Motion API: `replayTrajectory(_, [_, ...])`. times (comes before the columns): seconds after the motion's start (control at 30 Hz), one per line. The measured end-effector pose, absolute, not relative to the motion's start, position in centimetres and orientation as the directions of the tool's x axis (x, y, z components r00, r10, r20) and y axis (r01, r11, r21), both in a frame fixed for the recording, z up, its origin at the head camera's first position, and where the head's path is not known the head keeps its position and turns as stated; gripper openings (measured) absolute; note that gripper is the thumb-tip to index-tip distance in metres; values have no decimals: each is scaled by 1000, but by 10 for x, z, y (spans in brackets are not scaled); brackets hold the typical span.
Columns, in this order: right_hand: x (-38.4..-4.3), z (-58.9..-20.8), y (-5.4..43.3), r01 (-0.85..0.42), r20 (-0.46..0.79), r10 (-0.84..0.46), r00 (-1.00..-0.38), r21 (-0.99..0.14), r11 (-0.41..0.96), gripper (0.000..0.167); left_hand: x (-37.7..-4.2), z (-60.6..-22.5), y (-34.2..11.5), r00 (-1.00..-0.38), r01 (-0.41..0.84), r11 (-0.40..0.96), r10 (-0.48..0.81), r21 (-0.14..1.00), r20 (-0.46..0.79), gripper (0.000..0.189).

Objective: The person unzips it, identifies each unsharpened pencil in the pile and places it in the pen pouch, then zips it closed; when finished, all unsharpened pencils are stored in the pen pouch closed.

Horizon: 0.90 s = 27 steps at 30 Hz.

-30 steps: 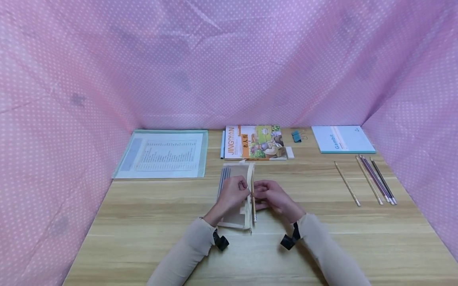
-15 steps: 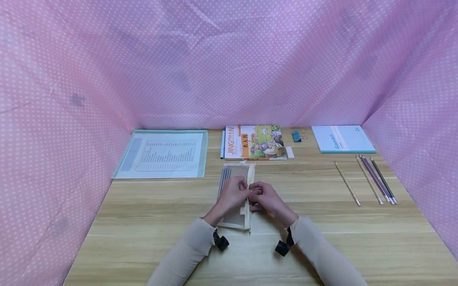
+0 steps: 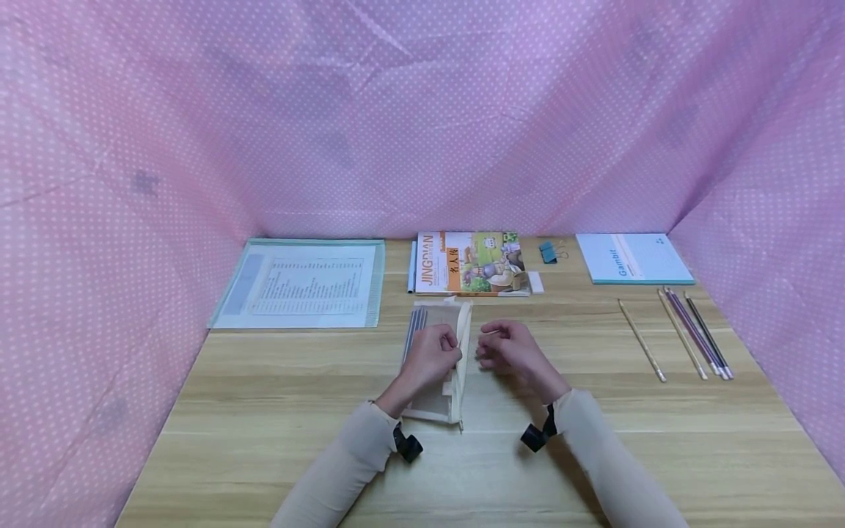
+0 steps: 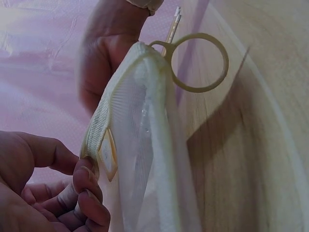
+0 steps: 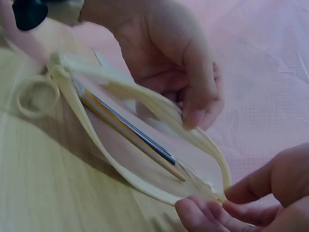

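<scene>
A pale mesh zip pencil pouch [image 3: 432, 405] lies on the table in the head view. My left hand [image 3: 430, 357] pinches its cream zip edge [image 4: 91, 137] between thumb and fingers. In the right wrist view the pouch's mouth gapes, and several pencils [image 5: 135, 135], yellow and dark, lie inside. A ring [image 4: 226, 63] hangs from one end of the zip. Just right of the pouch, my right hand [image 3: 516, 356] has loosely bent fingers with nothing in them; a narrow gap separates it from the zip edge.
Several pencils [image 3: 689, 330] lie at the right, below a light blue Gambit notebook [image 3: 643, 260]. At the back are a picture-covered book [image 3: 472, 264], a white eraser [image 3: 535, 281] and a teal binder clip [image 3: 548, 252]. A document sleeve [image 3: 304, 286] lies back left. Pink dotted cloth surrounds the table.
A pencil held by my right hand at the pouch's edge has passed out of sight into the pouch. My right hand has since drawn back to the right; the left stays put.
</scene>
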State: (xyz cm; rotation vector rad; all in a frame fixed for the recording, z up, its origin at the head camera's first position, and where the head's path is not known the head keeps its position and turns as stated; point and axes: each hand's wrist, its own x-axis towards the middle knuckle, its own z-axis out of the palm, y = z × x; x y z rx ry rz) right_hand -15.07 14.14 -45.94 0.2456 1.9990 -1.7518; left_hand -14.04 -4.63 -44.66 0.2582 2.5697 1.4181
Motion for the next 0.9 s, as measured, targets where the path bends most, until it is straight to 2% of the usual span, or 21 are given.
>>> replayTrajectory(0.13, [-149,-462,141,395,-450,-239,-861,-886,243,35,-140,-445,-46,-967,64,534,244,843,-80,7])
replayTrajectory(0.27, [-144,-467,130,300,-410,-300,-862,-887,351,31,-141,-444,-46,-965,64,533,247,844,-83,7])
replayTrajectory(0.47, [-140,-471,114,161,-336,-281,-899,-850,501,22,-140,-443,-45,-965,41,532,241,846,-105,7])
replayTrajectory(0.57, [-139,-471,111,108,-309,-273,-911,-817,566,12,-140,-444,-46,-964,39,524,245,851,-107,8])
replayTrajectory(0.63, [-139,-471,110,87,-305,-277,-911,-800,593,8,-140,-444,-46,-964,48,523,248,851,-98,7])
replayTrajectory(0.73, [-139,-470,110,69,-310,-289,-906,-781,621,12,-140,-445,-46,-965,73,530,253,845,-75,6])
replayTrajectory(0.9, [-141,-470,113,115,-348,-273,-897,-781,614,12,-140,-444,-46,-963,71,522,258,850,-78,6])
